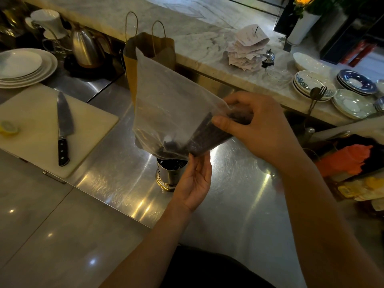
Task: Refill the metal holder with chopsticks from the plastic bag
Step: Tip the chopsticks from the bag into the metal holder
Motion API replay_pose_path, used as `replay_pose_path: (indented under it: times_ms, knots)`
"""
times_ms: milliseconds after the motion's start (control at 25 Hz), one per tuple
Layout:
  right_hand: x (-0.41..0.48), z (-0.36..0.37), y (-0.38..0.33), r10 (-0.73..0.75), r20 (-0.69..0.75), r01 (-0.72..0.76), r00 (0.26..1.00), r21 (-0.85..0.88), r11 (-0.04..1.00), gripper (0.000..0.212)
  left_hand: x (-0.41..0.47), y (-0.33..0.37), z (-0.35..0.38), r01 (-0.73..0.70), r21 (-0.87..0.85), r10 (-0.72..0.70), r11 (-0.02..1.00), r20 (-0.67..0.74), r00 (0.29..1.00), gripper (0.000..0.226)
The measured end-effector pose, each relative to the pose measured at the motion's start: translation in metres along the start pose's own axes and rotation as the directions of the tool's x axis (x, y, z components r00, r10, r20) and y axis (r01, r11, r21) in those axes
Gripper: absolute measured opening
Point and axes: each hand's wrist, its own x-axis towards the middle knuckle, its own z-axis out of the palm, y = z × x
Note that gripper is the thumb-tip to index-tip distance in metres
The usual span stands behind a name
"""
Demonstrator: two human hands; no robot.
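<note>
Steel counter (116,173): 1 metal holder (169,176), 1 plastic bag (166,96) in pinch of right hand (259,129), left hand (193,183) released.

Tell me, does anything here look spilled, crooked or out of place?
Nothing is spilled or broken. The untidiest spot is the stack of paper slips on the marble counter, which fans out crookedly. A fork and spoon also lean across the stacked plates at the right.
</note>
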Motion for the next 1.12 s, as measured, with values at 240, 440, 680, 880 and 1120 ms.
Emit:
replay_pose_path:
  times_ms: [240, 440, 680, 880, 1120]
  knots:
    - [0.011, -0.001, -0.009, -0.059, 0.025, 0.061, 0.998, -0.074, 0.995, 0.023, -0.015, 0.021, -0.009, 0.12, 0.365, -0.066, 0.923, -0.157, 0.985, 0.052]
    - [0.017, -0.001, -0.014, -0.075, 0.044, 0.078, 0.996, -0.087, 0.993, 0.025, -0.046, 0.061, -0.024, 0.134, 0.652, 0.061, 0.746, -0.268, 0.961, 0.034]
    - [0.02, 0.008, -0.017, -0.102, 0.065, 0.108, 0.993, -0.094, 0.99, 0.025, -0.06, 0.095, -0.02, -0.14, 0.891, 0.602, 0.433, -0.169, 0.781, 0.021]
    - [0.02, 0.008, -0.021, -0.119, 0.079, 0.126, 0.99, -0.094, 0.988, 0.026, -0.062, 0.116, 0.016, -0.16, 0.964, 0.709, -0.213, 0.265, 0.653, 0.096]
    - [0.019, 0.011, -0.026, -0.122, 0.06, 0.122, 0.991, 0.003, 0.992, 0.025, -0.048, 0.137, 0.04, -0.359, 0.864, 0.559, -0.353, 0.503, 0.659, 0.057]
